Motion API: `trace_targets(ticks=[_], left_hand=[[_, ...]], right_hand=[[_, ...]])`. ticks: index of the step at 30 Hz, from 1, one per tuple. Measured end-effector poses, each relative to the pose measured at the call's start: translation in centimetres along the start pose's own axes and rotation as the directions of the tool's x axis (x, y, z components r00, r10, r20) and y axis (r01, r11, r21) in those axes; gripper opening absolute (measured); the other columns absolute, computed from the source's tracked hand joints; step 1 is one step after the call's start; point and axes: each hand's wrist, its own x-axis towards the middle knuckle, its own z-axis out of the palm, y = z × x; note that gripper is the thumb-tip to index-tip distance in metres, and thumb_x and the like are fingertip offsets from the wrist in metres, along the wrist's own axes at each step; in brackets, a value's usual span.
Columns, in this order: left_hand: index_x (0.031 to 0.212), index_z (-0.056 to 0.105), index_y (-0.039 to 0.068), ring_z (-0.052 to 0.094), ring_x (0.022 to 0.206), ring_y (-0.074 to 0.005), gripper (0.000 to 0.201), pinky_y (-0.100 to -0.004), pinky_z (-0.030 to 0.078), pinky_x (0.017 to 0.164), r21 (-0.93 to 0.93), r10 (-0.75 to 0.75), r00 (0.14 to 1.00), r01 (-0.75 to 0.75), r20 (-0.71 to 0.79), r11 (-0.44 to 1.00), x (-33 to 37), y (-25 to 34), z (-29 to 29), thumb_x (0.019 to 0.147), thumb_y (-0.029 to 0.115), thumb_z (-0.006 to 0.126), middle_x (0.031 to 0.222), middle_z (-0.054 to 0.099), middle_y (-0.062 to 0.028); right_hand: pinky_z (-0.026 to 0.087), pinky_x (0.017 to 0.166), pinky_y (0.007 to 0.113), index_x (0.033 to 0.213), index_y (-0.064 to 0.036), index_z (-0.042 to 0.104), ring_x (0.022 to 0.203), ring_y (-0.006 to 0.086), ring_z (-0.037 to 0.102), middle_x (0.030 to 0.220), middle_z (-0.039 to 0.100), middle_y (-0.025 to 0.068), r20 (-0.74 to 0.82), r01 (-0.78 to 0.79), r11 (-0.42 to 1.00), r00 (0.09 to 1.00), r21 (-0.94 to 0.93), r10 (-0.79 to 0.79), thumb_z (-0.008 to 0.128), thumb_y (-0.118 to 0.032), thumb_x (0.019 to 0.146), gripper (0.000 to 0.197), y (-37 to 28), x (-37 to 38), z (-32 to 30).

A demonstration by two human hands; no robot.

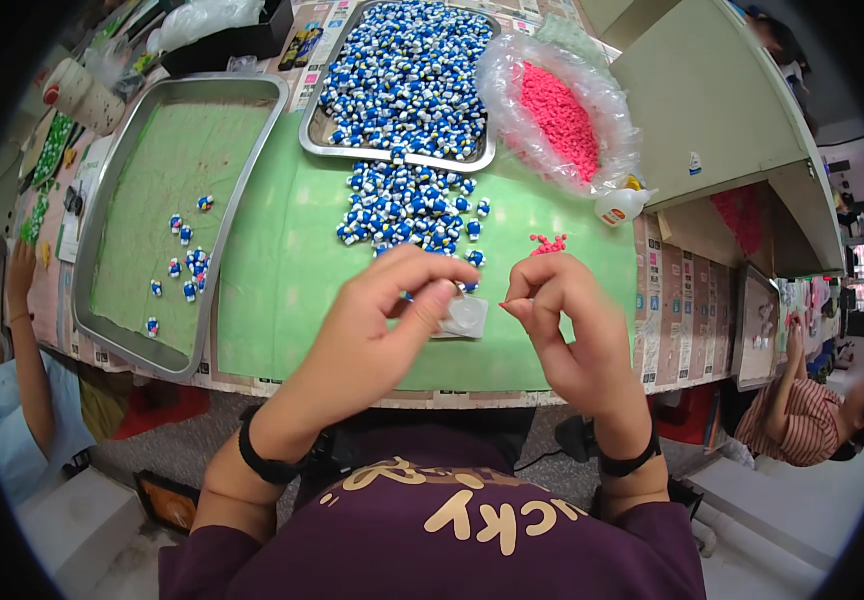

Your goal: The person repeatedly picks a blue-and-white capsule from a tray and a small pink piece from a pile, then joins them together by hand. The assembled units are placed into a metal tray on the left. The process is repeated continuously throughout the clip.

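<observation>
My left hand (377, 325) hovers over the green mat, its thumb and forefinger curled into a pinch; what they hold, if anything, is hidden. To its right, my right hand (582, 325) pinches with thumb and forefinger, and a speck of pinkish red, seemingly a small pink piece (505, 304), shows at the tips. Between the hands lies a small whitish square with a round clear patch (465, 318). Beyond the left hand spreads a heap of small blue-and-white figures (402, 210). A little cluster of pink pieces (549, 243) sits just past my right hand.
A metal tray (492, 140) full of the same figures stands at the back. Left, another tray (137, 355) holds several figures with pink bits. A plastic bag of pink pieces (562, 120), a small white bottle (622, 205) and a grey cabinet (722, 110) stand right. People sit at both sides.
</observation>
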Motion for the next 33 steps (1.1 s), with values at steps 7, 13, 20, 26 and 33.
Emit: trace_targets(ticks=[7, 13, 20, 26, 33], left_hand=[[0.124, 0.052, -0.001, 0.062, 0.094, -0.0134, 0.031, -0.0264, 0.052, 0.079, -0.103, 0.07, 0.977, -0.092, -0.201, 0.99, -0.5, -1.0, -3.2, 0.093, 0.002, 0.057, 0.103, 0.061, -0.0079], [0.118, 0.056, -0.005, 0.063, 0.092, -0.0141, 0.029, -0.0272, 0.053, 0.083, -0.091, 0.046, 0.977, -0.066, -0.208, 0.994, -0.8, -1.1, -4.4, 0.09, -0.001, 0.061, 0.11, 0.065, -0.0115], [0.116, 0.061, -0.004, 0.06, 0.099, -0.0129, 0.031, -0.0273, 0.052, 0.087, -0.167, 0.026, 0.979, -0.06, -0.202, 0.984, -0.9, -1.0, -4.0, 0.086, -0.003, 0.066, 0.112, 0.064, -0.0081], [0.116, 0.061, -0.004, 0.061, 0.1, -0.0142, 0.031, -0.0279, 0.053, 0.086, -0.288, 0.024, 0.99, -0.065, -0.142, 0.955, -0.5, -0.7, -2.5, 0.085, -0.005, 0.066, 0.111, 0.064, -0.0094], [0.112, 0.059, -0.004, 0.063, 0.098, -0.0151, 0.029, -0.0282, 0.053, 0.086, -0.385, 0.068, 0.993, -0.098, -0.091, 0.918, 0.0, 0.5, -0.4, 0.085, -0.006, 0.066, 0.106, 0.064, -0.0098]], right_hand=[[0.038, 0.067, 0.037, 0.078, -0.0066, 0.045, 0.072, 0.0281, 0.05, 0.075, 0.05, 0.0075, 0.235, 0.062, 0.971, 0.972, -0.23, -0.006, 0.055, 0.008, 0.072, 0.019, 1.4, 0.0, 0.7], [0.036, 0.067, 0.037, 0.078, -0.0078, 0.045, 0.071, 0.027, 0.049, 0.074, 0.049, 0.0074, 0.301, 0.108, 0.947, 0.953, -0.304, -0.013, 0.055, 0.003, 0.074, 0.015, 1.6, 0.4, 1.1], [0.036, 0.068, 0.037, 0.079, -0.0078, 0.045, 0.071, 0.0269, 0.05, 0.073, 0.049, 0.0072, 0.311, 0.101, 0.941, 0.95, -0.322, 0.005, 0.055, 0.004, 0.074, 0.016, 1.4, 0.6, 1.1], [0.039, 0.072, 0.035, 0.08, -0.0077, 0.046, 0.077, 0.0248, 0.055, 0.082, 0.058, 0.0055, 0.157, -0.001, 0.995, 0.987, -0.097, 0.017, 0.062, 0.007, 0.075, 0.022, -0.4, 0.8, 0.3], [0.039, 0.067, 0.032, 0.08, -0.0072, 0.046, 0.071, 0.021, 0.056, 0.089, 0.064, 0.0079, -0.153, 0.053, 0.978, 0.988, 0.202, -0.022, 0.067, 0.006, 0.081, 0.025, -2.8, 1.8, 0.9]])
